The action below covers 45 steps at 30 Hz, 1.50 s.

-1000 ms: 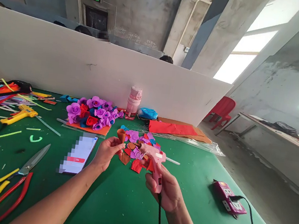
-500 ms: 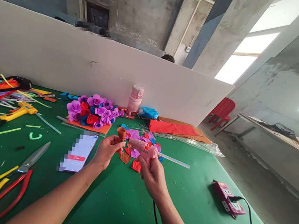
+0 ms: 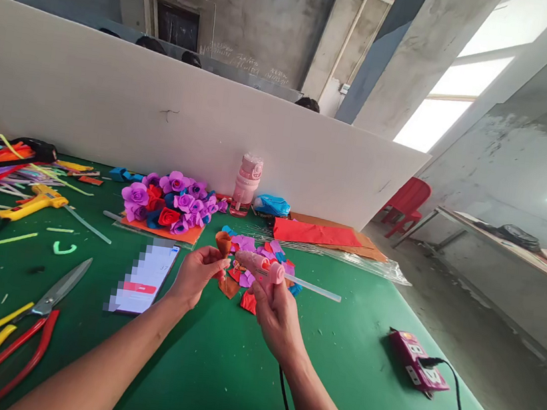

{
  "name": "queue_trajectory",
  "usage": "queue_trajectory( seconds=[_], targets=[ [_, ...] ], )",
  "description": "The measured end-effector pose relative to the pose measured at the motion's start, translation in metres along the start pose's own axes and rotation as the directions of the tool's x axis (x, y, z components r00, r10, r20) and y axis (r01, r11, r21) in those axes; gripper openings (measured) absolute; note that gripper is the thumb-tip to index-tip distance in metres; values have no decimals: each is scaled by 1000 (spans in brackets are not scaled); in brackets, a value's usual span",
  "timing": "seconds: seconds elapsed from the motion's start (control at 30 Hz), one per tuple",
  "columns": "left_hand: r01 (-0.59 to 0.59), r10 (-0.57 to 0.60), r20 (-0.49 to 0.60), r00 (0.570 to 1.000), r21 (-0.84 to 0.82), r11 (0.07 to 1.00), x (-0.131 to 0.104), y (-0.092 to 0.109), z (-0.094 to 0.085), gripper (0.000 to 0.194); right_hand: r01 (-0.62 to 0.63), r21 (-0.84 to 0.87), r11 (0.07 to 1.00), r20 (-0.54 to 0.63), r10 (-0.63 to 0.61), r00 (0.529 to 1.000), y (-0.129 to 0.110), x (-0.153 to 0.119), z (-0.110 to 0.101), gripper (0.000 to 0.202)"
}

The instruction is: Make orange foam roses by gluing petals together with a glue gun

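Observation:
My left hand (image 3: 198, 277) pinches a small brown paper cone (image 3: 223, 243), its wider end up. Opposite it, my right hand (image 3: 277, 313) is wrapped round a pink glue gun (image 3: 261, 266), whose nozzle points left at the cone, close to its side. A clear glue stick (image 3: 316, 287) juts out of the gun's back. Behind and below both hands lie loose purple, red and blue paper pieces (image 3: 271, 250). One brown piece (image 3: 229, 286) rests under my left fingers. Whether the nozzle touches the paper is too small to tell.
Purple, red and blue paper flowers (image 3: 173, 202), a phone (image 3: 145, 279), large shears (image 3: 54, 297) and a yellow glue gun (image 3: 42, 203) are left. Behind stands a pink bottle (image 3: 246, 186). A power strip (image 3: 416, 364) with a black cable is right.
The pink glue gun has shifted slightly left, and its glue stick with it. My left hand and the brown cone have barely moved.

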<state>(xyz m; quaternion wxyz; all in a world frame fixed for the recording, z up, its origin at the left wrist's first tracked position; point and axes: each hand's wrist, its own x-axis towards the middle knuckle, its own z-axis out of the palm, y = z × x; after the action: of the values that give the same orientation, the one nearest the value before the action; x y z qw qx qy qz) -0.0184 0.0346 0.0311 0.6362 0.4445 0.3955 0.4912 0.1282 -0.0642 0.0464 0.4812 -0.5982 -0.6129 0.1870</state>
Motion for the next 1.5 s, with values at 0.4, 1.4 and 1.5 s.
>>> queue_trajectory(
  seconds=[0.4, 1.4, 1.5],
  targets=[
    [-2, 2, 5, 1000, 17, 1000, 0, 0, 1, 28, 1, 17, 1000, 10, -1, 1000, -1, 0, -1, 31],
    [-4, 4, -2, 1000, 21, 1000, 0, -1, 0, 30, -34, 11, 999, 8, 34, 999, -6, -1, -3, 29],
    [-5, 5, -1, 1000, 27, 1000, 0, -1, 0, 30, -3, 12, 1000, -12, 3, 1000, -6, -1, -2, 29]
  ],
)
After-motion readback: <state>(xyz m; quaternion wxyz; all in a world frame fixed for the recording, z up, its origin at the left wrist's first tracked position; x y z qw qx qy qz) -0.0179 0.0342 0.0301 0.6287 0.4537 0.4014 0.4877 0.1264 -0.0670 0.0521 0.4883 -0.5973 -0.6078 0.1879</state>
